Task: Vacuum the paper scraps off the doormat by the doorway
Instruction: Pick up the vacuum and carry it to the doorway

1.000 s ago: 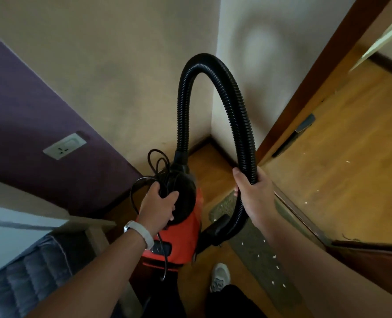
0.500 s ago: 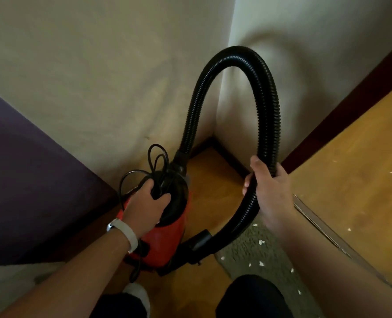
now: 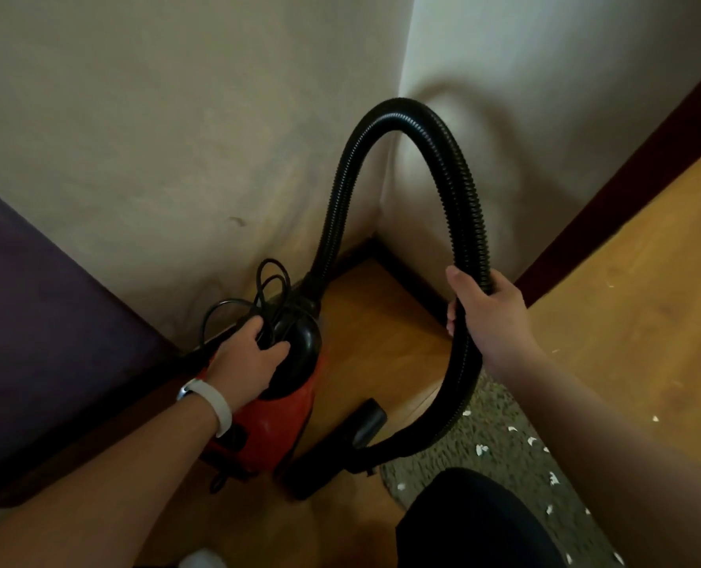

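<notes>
Steadying the vacuum (image 3: pixel 275 412) comes first, I judge: keep its red body upright on the wooden floor (image 3: pixel 381 321) and free the cord (image 3: pixel 266 280) before switching on. The left hand (image 3: pixel 250 354) has a closed grip on the vacuum's black top, fingers curled among the cord loops. Whether it holds a handle or only cord is hard to tell in the dim light. The hose (image 3: pixel 398 110) arches up and over, and the right hand (image 3: pixel 494 317) wraps it in a full grip on the descending side. The nozzle (image 3: pixel 367 422) should then swing right onto the doormat (image 3: pixel 492 403), where the paper scraps (image 3: pixel 481 448) lie.
</notes>
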`<state>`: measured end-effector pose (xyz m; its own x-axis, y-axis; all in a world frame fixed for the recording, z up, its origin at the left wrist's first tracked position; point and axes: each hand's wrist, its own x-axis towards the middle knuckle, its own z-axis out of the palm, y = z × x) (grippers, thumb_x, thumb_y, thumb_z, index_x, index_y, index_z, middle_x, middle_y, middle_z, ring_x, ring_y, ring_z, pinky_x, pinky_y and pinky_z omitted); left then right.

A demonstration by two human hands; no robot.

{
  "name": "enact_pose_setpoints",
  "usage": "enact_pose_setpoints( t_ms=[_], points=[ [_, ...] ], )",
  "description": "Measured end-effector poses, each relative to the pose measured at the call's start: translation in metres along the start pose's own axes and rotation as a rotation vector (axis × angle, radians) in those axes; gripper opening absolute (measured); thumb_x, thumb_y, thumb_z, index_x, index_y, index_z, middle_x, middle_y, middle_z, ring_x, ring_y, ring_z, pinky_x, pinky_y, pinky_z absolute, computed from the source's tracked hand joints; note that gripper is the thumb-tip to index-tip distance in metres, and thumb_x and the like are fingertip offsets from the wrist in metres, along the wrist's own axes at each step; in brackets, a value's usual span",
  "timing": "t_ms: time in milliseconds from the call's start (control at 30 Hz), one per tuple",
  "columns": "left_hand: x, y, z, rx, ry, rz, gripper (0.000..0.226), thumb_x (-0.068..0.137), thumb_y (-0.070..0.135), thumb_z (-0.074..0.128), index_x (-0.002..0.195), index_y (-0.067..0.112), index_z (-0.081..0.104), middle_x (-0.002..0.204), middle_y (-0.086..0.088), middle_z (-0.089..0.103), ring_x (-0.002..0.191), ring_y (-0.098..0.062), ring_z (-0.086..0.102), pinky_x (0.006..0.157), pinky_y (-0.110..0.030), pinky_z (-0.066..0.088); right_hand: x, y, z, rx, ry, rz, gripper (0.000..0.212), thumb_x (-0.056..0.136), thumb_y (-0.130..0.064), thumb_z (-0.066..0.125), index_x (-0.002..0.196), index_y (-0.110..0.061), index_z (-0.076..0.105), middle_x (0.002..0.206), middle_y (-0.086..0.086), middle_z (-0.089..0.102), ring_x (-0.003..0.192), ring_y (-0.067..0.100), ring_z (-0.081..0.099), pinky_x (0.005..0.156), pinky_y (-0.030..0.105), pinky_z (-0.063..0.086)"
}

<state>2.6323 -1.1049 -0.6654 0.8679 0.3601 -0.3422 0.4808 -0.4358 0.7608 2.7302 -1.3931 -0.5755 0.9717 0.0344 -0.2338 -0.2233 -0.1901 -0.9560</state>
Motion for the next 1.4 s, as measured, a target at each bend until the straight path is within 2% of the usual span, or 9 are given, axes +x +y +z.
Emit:
enact_pose_setpoints(
  t_ms=[133, 367, 533, 700, 867, 967, 1067, 1200, 1400],
  points=[
    [0.011, -0.021, 0.012, -0.009, -0.049, -0.041, 0.023, 0.089, 0.037, 0.065, 0.107, 0.023, 0.058, 0.089, -0.008, 0.07, 0.076, -0.03, 0.069, 0.062, -0.05, 0.059, 0.015, 0.022, -0.008, -0.159, -0.011, -0.003, 0.024, 0.092, -0.043, 0.066, 0.107, -0.026, 0.061, 0.064, 0.001, 0.062, 0.057, 0.018, 0.061, 0.06, 0.036, 0.055],
    [0.032, -0.039, 0.03, 0.047, -0.075, -0.037, 0.016, 0.088, 0.037, 0.065, 0.096, 0.024, 0.061, 0.078, -0.004, 0.065, 0.069, -0.023, 0.06, 0.068, -0.042, 0.056, 0.019, 0.065, -0.024, -0.481, -0.063, 0.052, 0.024, 0.091, -0.046, 0.064, 0.105, -0.027, 0.059, 0.075, 0.003, 0.066, 0.062, 0.017, 0.064, 0.055, 0.03, 0.053],
    [0.041, -0.04, 0.038, 0.12, -0.094, -0.024, 0.011, 0.091, 0.033, 0.064, 0.091, 0.023, 0.06, 0.082, -0.002, 0.065, 0.075, -0.022, 0.062, 0.071, -0.037, 0.056, 0.019, 0.08, -0.038, -0.503, -0.003, 0.078, 0.027, 0.09, -0.044, 0.067, 0.108, -0.026, 0.059, 0.077, 0.005, 0.068, 0.065, 0.021, 0.068, 0.063, 0.042, 0.059],
    [0.049, -0.033, 0.041, 0.145, -0.141, -0.006, 0.023, 0.092, 0.033, 0.065, 0.111, 0.027, 0.053, 0.107, 0.0, 0.063, 0.097, -0.025, 0.062, 0.089, -0.042, 0.054, 0.022, 0.091, -0.047, -0.436, 0.043, 0.085, 0.028, 0.089, -0.04, 0.069, 0.109, -0.022, 0.061, 0.077, 0.006, 0.067, 0.064, 0.021, 0.067, 0.061, 0.042, 0.058],
    [0.055, -0.031, 0.049, 0.035, -0.169, -0.051, 0.024, 0.091, 0.031, 0.067, 0.113, 0.025, 0.059, 0.096, -0.003, 0.066, 0.089, -0.028, 0.065, 0.076, -0.037, 0.055, 0.022, 0.096, -0.045, -0.386, 0.131, 0.075, 0.028, 0.09, -0.038, 0.069, 0.108, -0.018, 0.061, 0.082, 0.008, 0.068, 0.067, 0.021, 0.066, 0.055, 0.032, 0.052],
    [0.056, -0.029, 0.054, -0.02, -0.175, -0.038, 0.008, 0.093, 0.021, 0.067, 0.101, 0.019, 0.063, 0.082, -0.004, 0.065, 0.071, -0.021, 0.063, 0.061, -0.03, 0.052, 0.018, 0.097, -0.04, -0.389, 0.136, 0.064, 0.016, 0.09, -0.036, 0.069, 0.095, -0.027, 0.057, 0.086, 0.014, 0.069, 0.073, 0.03, 0.069, 0.062, 0.043, 0.057],
    [0.059, -0.027, 0.05, -0.004, -0.165, -0.047, 0.009, 0.093, 0.026, 0.067, 0.1, 0.02, 0.065, 0.093, -0.004, 0.07, 0.078, -0.023, 0.068, 0.07, -0.033, 0.056, 0.012, 0.097, -0.039, -0.391, 0.147, 0.056, 0.017, 0.089, -0.035, 0.071, 0.087, -0.034, 0.053, 0.09, 0.018, 0.069, 0.081, 0.038, 0.069, 0.069, 0.053, 0.057],
    [0.055, -0.031, 0.039, 0.127, -0.115, -0.054, 0.03, 0.093, 0.039, 0.062, 0.109, 0.015, 0.067, 0.103, -0.007, 0.069, 0.097, -0.026, 0.065, 0.088, -0.041, 0.054, 0.007, 0.093, -0.035, -0.399, 0.153, 0.042, 0.018, 0.088, -0.035, 0.072, 0.088, -0.033, 0.055, 0.088, 0.017, 0.068, 0.08, 0.037, 0.068, 0.069, 0.052, 0.057],
    [0.041, -0.045, 0.009, 0.236, 0.016, -0.023, 0.033, 0.098, 0.028, 0.053, 0.075, 0.005, 0.056, 0.073, -0.011, 0.06, 0.068, -0.027, 0.06, 0.058, -0.033, 0.047, 0.0, 0.081, -0.02, -0.394, 0.151, -0.019, 0.024, 0.09, -0.036, 0.07, 0.104, -0.025, 0.055, 0.087, 0.001, 0.063, 0.075, 0.017, 0.061, 0.06, 0.031, 0.05]
  ],
)
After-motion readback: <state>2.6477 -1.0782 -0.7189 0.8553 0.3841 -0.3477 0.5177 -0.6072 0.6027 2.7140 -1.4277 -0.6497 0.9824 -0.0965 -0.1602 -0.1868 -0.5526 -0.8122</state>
